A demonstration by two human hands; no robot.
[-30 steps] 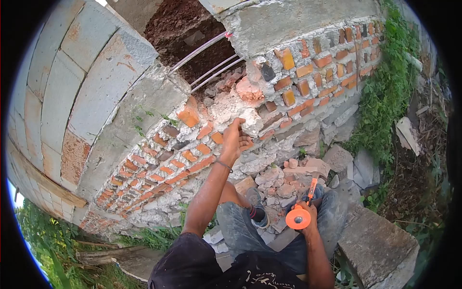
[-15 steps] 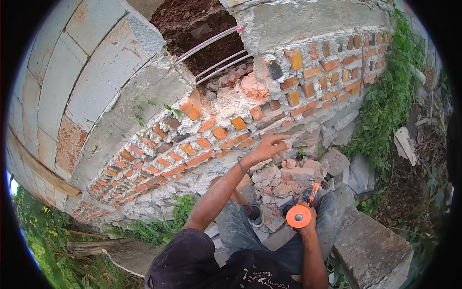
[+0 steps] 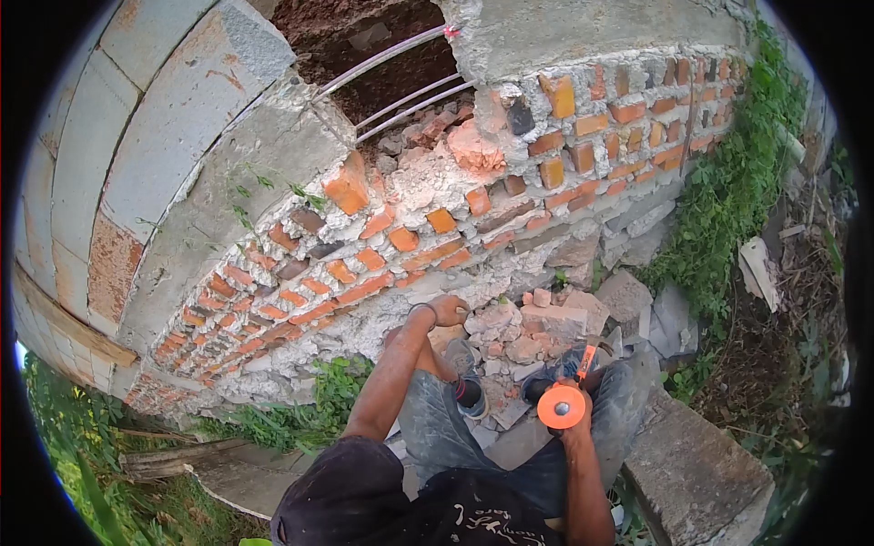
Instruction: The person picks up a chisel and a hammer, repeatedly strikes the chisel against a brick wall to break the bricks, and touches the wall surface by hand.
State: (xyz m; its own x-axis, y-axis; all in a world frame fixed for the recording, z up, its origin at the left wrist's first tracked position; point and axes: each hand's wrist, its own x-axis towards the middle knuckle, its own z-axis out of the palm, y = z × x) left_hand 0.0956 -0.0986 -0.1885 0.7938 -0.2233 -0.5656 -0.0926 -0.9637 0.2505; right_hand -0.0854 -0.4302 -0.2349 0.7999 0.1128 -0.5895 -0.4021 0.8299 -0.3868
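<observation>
My left hand (image 3: 446, 310), with a dark band at its wrist, is held low beside the foot of the brick wall (image 3: 364, 282), its fingers curled in. Nothing shows in those fingers. Over my right knee, my right hand (image 3: 581, 417) is closed on a hammer (image 3: 587, 362) with an orange handle and metal head. In the same grip is a chisel (image 3: 562, 409), its round orange guard and metal striking end facing up; the shaft below is hidden. Broken bricks and mortar (image 3: 537, 332) lie piled between my shoes and the wall.
Metal bars (image 3: 387, 68) cross a broken gap high in the wall. A large concrete slab (image 3: 701, 478) rests at my right. Green plants (image 3: 728, 196) climb the wall on the right, and more (image 3: 337, 400) grow at its left foot. A pale slab (image 3: 246, 478) lies at lower left.
My left hand has swung down and left from in front of the wall, its fingers going from stretched to curled. The right hand keeps the hammer and chisel. The view has shifted slightly.
</observation>
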